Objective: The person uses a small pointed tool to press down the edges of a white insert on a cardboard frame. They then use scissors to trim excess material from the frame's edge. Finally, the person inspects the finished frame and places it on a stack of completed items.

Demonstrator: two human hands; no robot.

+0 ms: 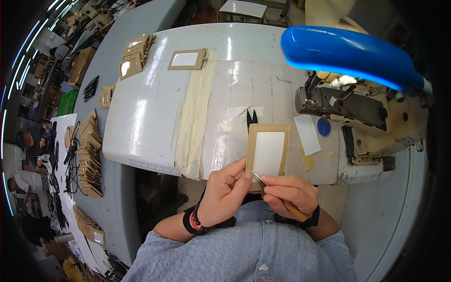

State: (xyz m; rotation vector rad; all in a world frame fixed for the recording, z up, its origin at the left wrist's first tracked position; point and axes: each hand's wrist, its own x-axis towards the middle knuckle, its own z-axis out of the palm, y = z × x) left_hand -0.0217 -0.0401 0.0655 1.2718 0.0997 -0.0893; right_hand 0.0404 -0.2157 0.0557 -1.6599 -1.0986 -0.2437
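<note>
A tan card holder (252, 145) with a stitched border and a white window is upright in front of me, close to the table's near edge. My left hand (225, 195) pinches its lower left side between thumb and fingers. In my right hand (292, 193) is an awl (296, 211) with a wooden handle. Its thin metal shaft reaches to the window's lower edge, beside my left thumb; whether the tip pierces anything I cannot tell. Black-handled scissors (252, 117) lie just behind the holder, partly hidden by it. Right of the holder are a white card (307, 136) and a blue disc (323, 127).
A sewing machine (343, 105) stands at the right, under a blue curved lamp-like part (347, 54). One finished-looking holder (203, 60) and a pile of holders (130, 65) lie at the back left. More holder stacks (90, 167) line the grey side table (121, 188). People work far left.
</note>
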